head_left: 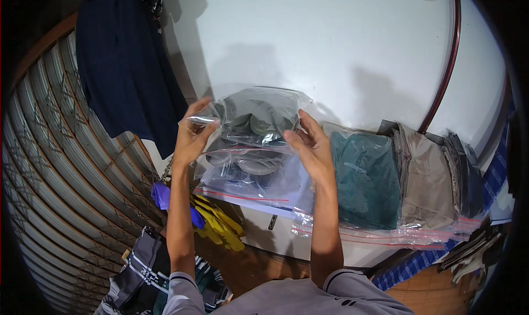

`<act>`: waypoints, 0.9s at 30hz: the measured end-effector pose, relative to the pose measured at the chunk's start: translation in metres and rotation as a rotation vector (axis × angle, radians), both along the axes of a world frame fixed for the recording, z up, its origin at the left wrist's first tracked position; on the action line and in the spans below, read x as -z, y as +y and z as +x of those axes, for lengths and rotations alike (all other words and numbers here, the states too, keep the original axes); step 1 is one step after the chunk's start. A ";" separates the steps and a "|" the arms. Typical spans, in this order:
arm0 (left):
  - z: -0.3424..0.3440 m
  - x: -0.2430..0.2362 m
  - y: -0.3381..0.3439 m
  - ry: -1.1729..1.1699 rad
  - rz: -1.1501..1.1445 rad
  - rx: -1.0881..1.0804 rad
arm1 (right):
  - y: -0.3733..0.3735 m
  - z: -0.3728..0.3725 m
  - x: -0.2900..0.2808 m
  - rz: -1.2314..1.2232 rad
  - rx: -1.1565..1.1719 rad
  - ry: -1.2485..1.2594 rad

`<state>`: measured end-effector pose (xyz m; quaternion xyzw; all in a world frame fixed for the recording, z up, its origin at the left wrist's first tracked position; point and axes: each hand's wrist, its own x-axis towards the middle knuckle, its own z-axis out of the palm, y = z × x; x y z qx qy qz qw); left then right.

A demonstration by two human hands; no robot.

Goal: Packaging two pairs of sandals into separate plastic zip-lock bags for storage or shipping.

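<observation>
A clear plastic bag [256,103] with a folded grey-green cloth item inside hangs between my two hands; rounded, overlapping edges show through, but its exact kind I cannot tell. My left hand [192,136] pinches the bag's left edge between thumb and fingers. On the opposite side, my right hand [311,144] grips the right edge with its thumb in front. Just below lies another clear bag [256,169] with dark and grey folded cloth in it, on top of a pale lilac-white flat stack [295,188] with red-edged plastic.
To the right are bagged garments, one teal [366,177], one beige [424,177]. Dark blue cloth [127,67] hangs at the upper left. Yellow cloth [217,218] and purple cloth [160,195] hang below the white table's [286,242] edge. A folding metal gate [66,166] stands left.
</observation>
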<state>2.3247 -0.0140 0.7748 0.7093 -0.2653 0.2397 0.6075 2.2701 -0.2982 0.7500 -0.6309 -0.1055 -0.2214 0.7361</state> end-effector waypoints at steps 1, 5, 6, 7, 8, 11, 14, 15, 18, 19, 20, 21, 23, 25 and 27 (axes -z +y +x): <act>0.007 0.004 0.000 0.005 0.085 -0.014 | 0.001 0.005 0.003 -0.071 0.006 -0.086; 0.018 0.013 -0.010 -0.025 0.027 -0.026 | 0.003 0.020 0.011 -0.169 0.096 -0.157; 0.020 0.014 -0.009 -0.018 0.036 -0.029 | 0.005 0.023 0.012 -0.167 0.098 -0.156; 0.022 0.015 -0.009 -0.011 0.045 -0.032 | 0.006 0.026 0.013 -0.169 0.136 -0.147; 0.024 0.016 -0.011 -0.010 0.045 -0.027 | 0.006 0.028 0.015 -0.174 0.175 -0.136; 0.029 0.016 -0.017 -0.050 0.093 -0.128 | 0.007 0.040 0.023 -0.200 0.255 -0.199; 0.027 0.015 -0.017 -0.075 0.085 -0.140 | 0.011 0.032 0.018 -0.245 0.321 -0.164; 0.025 0.016 -0.017 -0.083 0.105 -0.176 | 0.012 0.028 0.017 -0.245 0.320 -0.164; 0.011 0.014 -0.020 -0.031 0.079 -0.253 | 0.012 0.014 0.014 -0.156 0.296 -0.108; 0.003 0.014 -0.022 0.030 0.031 -0.294 | 0.009 0.008 0.011 -0.120 0.278 -0.101; -0.002 0.013 -0.023 0.027 0.031 -0.286 | 0.005 0.001 0.009 -0.086 0.269 -0.096; -0.006 0.014 -0.020 -0.036 0.098 -0.381 | 0.001 -0.005 0.009 -0.090 0.279 -0.099; -0.026 0.010 -0.014 -0.088 0.139 -0.472 | -0.002 -0.017 0.013 -0.107 0.281 -0.098; -0.040 0.011 -0.023 -0.125 0.117 -0.526 | -0.010 -0.029 0.025 -0.156 0.324 -0.122; -0.064 0.006 -0.027 -0.185 0.071 -0.647 | -0.014 -0.049 0.034 -0.196 0.351 -0.149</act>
